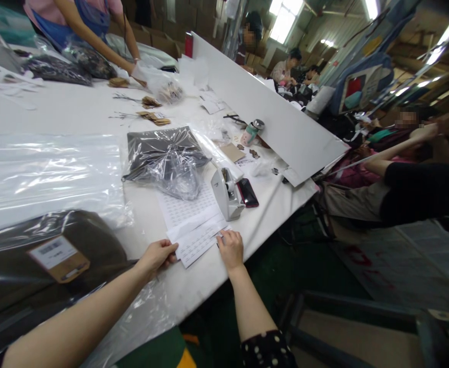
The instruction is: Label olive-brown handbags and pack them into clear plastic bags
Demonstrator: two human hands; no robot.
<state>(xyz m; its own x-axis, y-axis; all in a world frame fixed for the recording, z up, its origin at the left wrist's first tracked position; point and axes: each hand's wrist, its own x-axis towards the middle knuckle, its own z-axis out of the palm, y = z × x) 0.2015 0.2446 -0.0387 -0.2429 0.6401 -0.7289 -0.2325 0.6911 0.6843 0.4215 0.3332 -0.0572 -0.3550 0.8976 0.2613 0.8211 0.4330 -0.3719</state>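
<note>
I saw a white table (82,110) in a crowded workshop (326,43) | printed sheet (200,244) lay near its front edge, long axis slanting up rightward | left hand (160,255) pinched its left end; right hand's (231,249) grip, I couldn't tell.

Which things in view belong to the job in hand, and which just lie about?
Likely the job: printed sheet, left hand at one edge, right hand at another.
Probably just lying about: phone, bottle.
</note>
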